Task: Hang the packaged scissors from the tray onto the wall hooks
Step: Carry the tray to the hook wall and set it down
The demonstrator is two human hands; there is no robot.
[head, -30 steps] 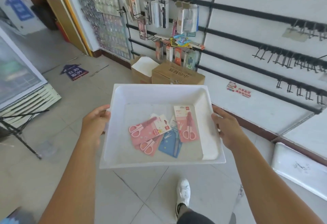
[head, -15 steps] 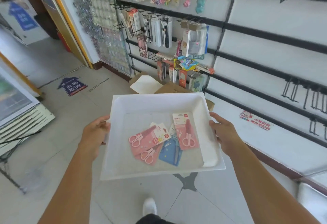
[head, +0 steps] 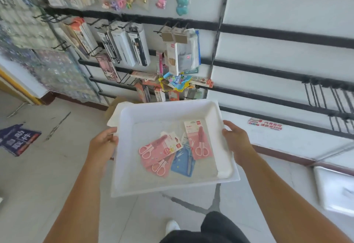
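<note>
Left hand (head: 103, 145) and right hand (head: 234, 143) curl fingers round the tray (head: 172, 185) rims at 9 and 3 o'clock. 4 scissor packs (head: 198, 140) overlap mid-tray. Judged light, stiff, slippery cards; pinch the top edge near the hang hole. Empty hooks (head: 325, 99) at 2 o'clock.

Retail shop, stationery section.
Packaged goods (head: 132, 47) are hung on black wall hooks (head: 323, 97) along slat rails (head: 287, 35) (some hooks bare); a floor sticker (head: 18, 139) is laid on tiles.
</note>
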